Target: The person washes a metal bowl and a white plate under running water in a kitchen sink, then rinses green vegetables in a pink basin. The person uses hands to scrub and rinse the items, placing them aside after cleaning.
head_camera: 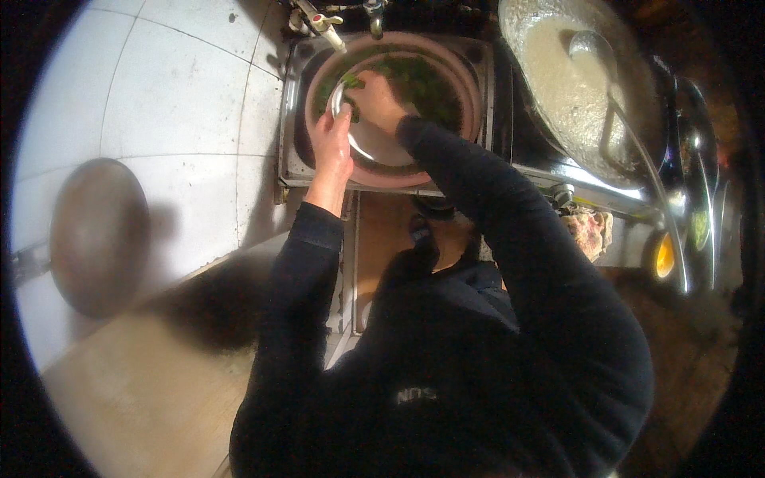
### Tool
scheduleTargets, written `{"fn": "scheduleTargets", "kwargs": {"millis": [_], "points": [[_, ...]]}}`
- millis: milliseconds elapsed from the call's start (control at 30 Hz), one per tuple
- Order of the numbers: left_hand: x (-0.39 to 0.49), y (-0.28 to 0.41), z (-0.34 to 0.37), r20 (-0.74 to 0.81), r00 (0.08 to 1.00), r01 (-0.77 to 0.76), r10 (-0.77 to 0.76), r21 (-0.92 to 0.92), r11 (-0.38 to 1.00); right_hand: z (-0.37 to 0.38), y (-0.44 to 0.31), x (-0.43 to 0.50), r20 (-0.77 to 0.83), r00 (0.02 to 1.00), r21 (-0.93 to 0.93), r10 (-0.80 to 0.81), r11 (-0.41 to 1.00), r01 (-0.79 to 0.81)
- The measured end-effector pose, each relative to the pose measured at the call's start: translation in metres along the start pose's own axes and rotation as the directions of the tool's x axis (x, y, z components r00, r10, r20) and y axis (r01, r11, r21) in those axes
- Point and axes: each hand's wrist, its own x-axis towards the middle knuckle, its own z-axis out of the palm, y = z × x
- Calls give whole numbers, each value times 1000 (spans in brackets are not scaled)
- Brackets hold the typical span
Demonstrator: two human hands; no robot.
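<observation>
My left hand (334,146) grips the left rim of a white bowl or dish (382,148), thumb on its edge. The bowl is tilted over a pink basin (412,178), which sits in a metal sink (293,170). My right hand (378,98) reaches over the bowl from the right, blurred. Its fingertips are close to a few green leaves (352,80) at the bowl's upper left edge; whether they pinch anything is unclear. More dark leafy greens (427,80) fill the far part of the basin. The dish partly hides the basin's near side.
Above the sink are a tap with a red-marked handle (326,24) and a second tap (375,18). A large wok (547,128) of pale liquid stands at right, holding a long-handled ladle (591,54). A crumpled cloth (588,233) hangs below it. White tiled wall (179,101) rises at left.
</observation>
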Motion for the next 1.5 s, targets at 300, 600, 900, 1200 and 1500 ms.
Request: {"fn": "scheduleTargets", "kwargs": {"millis": [300,600,900,1200,1500], "points": [[11,18,-4,-7,999,-52,52,-49,997,-46,-23,-72,570,818,-211,-74,949,233],[-2,68,-20,-52,920,-292,388,569,768,-100,-20,-13,383,923,-761,32,578,296],[26,5,-33,-146,984,70,-102,-209,975,-64,-67,113,-119,956,-720,-269,686,103],[55,-42,-5,48,998,61,-46,-390,919,-80,-42,119,30,902,-650,-432,676,346],[76,-62,8,125,991,80,-36,-365,927,-110,25,14,19,974,263,225,939,-222]]}}
